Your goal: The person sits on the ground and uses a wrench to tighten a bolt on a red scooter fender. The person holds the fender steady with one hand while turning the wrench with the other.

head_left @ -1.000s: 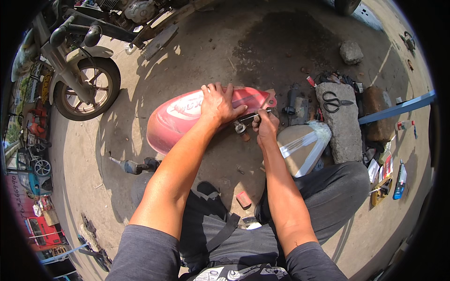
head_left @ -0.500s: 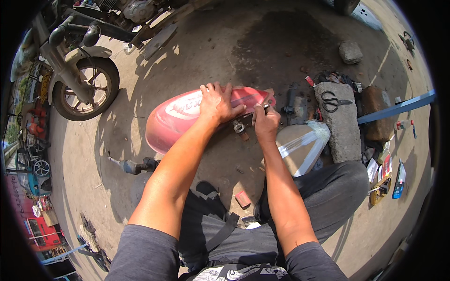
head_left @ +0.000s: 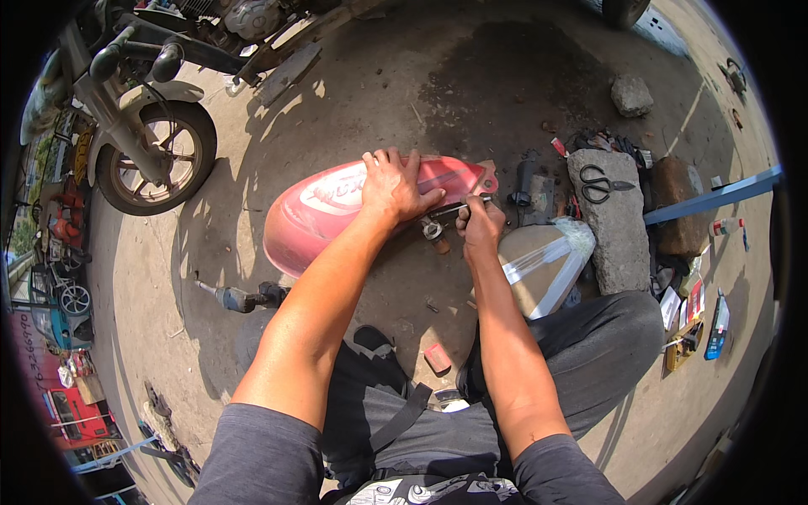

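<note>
A red motorcycle fuel tank [head_left: 316,220] lies on its side on the ground before me, its narrow end to the right. My left hand [head_left: 394,187] rests flat on top of it, fingers spread and thumb toward the right. My right hand [head_left: 481,225] is closed around a slim metal tool [head_left: 478,199] by the tank's lower right edge; the tool's kind is not clear. Under that edge, between my hands, a small metal fitting [head_left: 433,229] with a brownish cup sticks out from the tank.
Right of my hand lie a taped tan panel [head_left: 539,265] and a concrete block [head_left: 608,227] bearing black scissors [head_left: 602,183]. A power tool [head_left: 240,296] is at left, a red block [head_left: 437,358] between my legs. A motorcycle wheel [head_left: 202,160] stands far left.
My right hand has moved slightly down and away from the tank's narrow end, and more of the metal tool shows. My left hand stays in place on the tank.
</note>
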The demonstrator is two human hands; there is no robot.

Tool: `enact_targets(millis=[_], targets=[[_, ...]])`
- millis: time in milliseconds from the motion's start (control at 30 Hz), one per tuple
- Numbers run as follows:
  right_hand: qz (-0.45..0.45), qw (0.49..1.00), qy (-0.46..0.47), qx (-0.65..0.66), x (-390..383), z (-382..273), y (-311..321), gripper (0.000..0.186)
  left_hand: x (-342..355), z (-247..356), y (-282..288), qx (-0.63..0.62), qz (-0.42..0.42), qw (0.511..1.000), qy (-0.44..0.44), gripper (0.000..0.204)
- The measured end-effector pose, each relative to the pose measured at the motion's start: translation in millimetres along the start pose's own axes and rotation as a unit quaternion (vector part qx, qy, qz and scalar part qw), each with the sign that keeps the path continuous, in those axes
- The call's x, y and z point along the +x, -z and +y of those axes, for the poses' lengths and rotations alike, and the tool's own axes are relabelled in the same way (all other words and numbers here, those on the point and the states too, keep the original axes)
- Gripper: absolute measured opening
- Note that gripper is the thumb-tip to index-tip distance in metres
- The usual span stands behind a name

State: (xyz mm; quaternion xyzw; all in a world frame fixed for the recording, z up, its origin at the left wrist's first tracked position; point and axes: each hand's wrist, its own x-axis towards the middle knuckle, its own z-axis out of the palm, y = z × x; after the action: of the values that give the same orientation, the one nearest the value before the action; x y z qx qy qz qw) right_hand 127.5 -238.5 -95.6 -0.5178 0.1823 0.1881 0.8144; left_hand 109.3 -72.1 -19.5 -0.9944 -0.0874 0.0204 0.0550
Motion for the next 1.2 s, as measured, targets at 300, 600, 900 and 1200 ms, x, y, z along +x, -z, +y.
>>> enact_targets(millis=[300, 600, 900, 1200], targets=[[-0.025, 1.000, 0.016, -0.003, 3.5, 9.1, 0.3, 0.018, 1.0, 0.2, -0.3, 0.005, -0.004, 1.000, -0.002, 0.088], [-0.149, 0.855, 0.411, -0.280, -29.5, 2.1, -21.8, 0.014, 1.7, -4.9, -12.9, 0.001, 0.010, 1.000, -0.002, 0.091], [0.009, 0.994, 0.105, -0.009, -7.6, -18.9, 0.4, 0.022, 1.7, -0.9, -3.0, -0.014, -0.022, 1.000, 0.011, 0.091], [0.055, 0.996, 0.023, 0.073, -7.6, -32.0, 10.2, 0.016, 6.4, -30.7, -5.2, -0.130, -0.054, 0.990, -0.021, 0.098]])
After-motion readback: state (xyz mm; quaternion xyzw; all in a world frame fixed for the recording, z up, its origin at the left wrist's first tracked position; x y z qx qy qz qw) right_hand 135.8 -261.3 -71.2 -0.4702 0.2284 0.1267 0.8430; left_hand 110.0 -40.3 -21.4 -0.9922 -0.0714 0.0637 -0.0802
